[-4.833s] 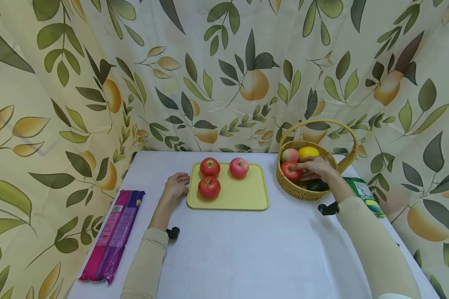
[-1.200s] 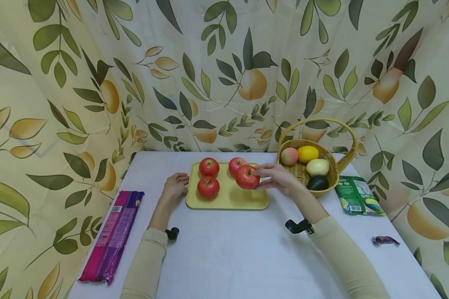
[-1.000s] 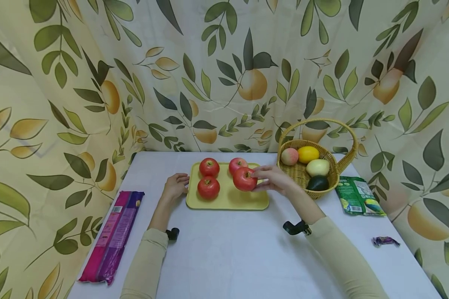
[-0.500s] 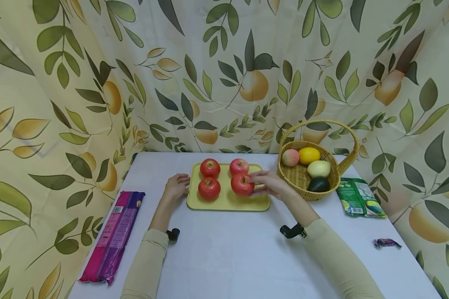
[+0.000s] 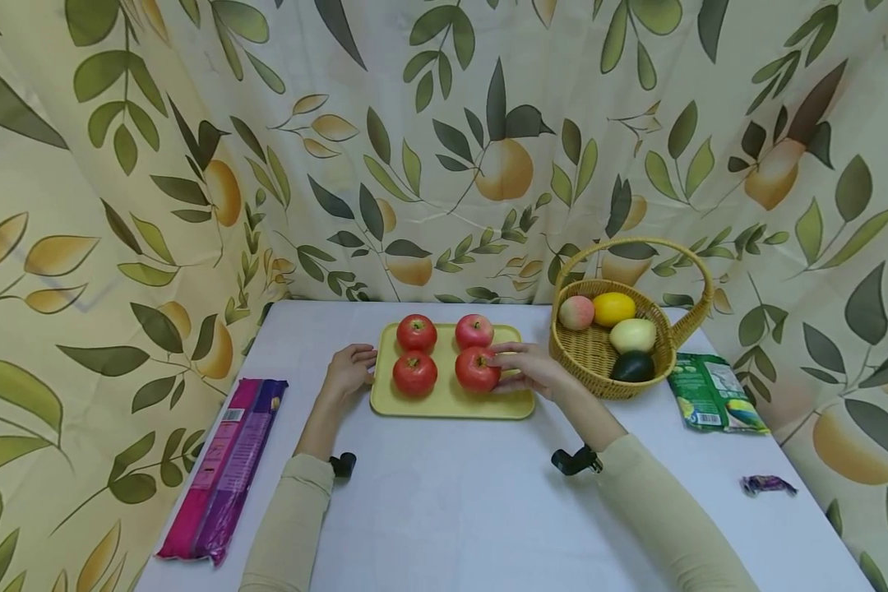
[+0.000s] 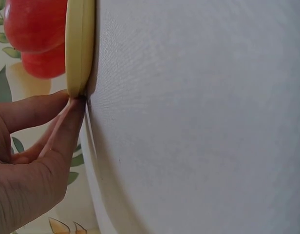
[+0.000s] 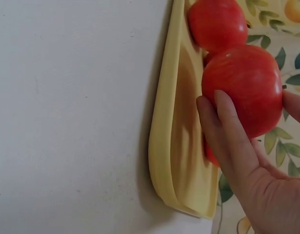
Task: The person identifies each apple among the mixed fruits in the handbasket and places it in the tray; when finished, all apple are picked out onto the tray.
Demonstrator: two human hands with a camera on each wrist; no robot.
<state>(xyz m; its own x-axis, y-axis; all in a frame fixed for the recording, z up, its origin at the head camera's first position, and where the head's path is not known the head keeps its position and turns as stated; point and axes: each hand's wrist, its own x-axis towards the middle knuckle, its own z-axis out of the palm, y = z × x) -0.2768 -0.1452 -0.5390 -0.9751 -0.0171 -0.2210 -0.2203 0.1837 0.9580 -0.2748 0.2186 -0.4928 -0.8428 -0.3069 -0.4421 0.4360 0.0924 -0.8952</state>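
My right hand [image 5: 527, 367] grips a red apple [image 5: 477, 370], the thumb on one side and the fingers on the other, at the front right of a yellow tray [image 5: 444, 403]. In the right wrist view the apple [image 7: 245, 80] sits between thumb and fingers, beside the tray wall [image 7: 162, 146]. Two red apples [image 5: 415, 374] stand at the tray's left, one behind the other, and a pinker apple [image 5: 474, 330] is at its back right. At the tray's left edge my left hand [image 5: 349, 370] pinches the rim; the left wrist view shows thumb and fingertips [image 6: 62, 97] meeting there.
A wicker basket [image 5: 592, 378] at the back right holds a peach [image 5: 577, 312], a lemon [image 5: 614, 309], a pale green fruit [image 5: 632, 335] and a dark oval one [image 5: 632, 367]. A green packet [image 5: 718, 395], a small purple wrapper [image 5: 768, 485] and a long pink-purple packet [image 5: 222, 469] lie around.
My right hand has taken the red apple out of the basket, carried it left over the tray and lowered it toward the front right. The left hand has stayed at the tray's edge.
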